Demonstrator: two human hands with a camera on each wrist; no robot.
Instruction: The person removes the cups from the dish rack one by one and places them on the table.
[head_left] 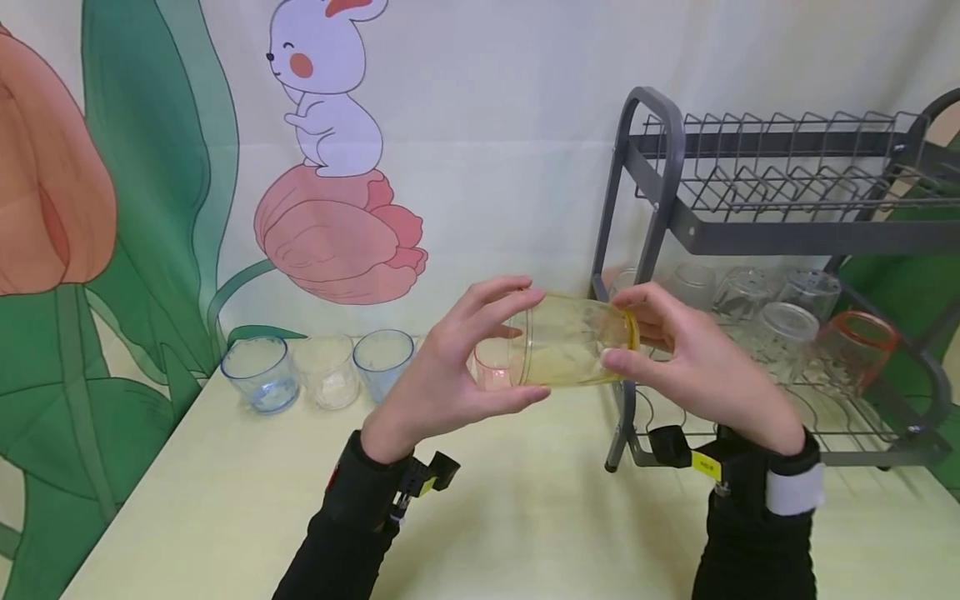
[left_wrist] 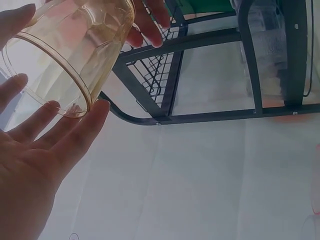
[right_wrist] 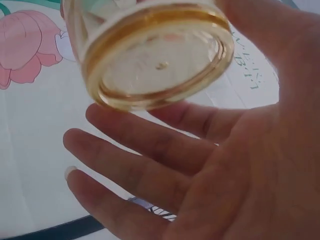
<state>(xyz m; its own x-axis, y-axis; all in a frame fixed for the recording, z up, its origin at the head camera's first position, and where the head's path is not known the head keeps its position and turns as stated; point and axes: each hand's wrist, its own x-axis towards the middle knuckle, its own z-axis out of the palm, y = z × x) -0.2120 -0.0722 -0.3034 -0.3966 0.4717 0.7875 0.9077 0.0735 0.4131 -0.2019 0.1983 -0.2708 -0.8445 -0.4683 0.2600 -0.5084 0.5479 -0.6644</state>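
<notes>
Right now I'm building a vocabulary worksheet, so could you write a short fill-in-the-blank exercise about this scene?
1. The held glass is tinted ____.
2. The hand at the glass's base is the person's ____ one.
3. In the head view, the blue-rimmed glasses stand to the ____ of the rack.
4. The reddish-orange glass sits on the rack's ____ tier, not the upper.

Missing words: yellow; right; left; lower.

A tilted amber-tinted glass (right_wrist: 150,60), its round base facing the camera, is held in the right hand (right_wrist: 220,165), fingers (right_wrist: 130,170) fanned out below. Behind, a white backdrop (right_wrist: 35,160) bears a printed pink flower (right_wrist: 30,45) and green lettering (right_wrist: 245,57).
</notes>
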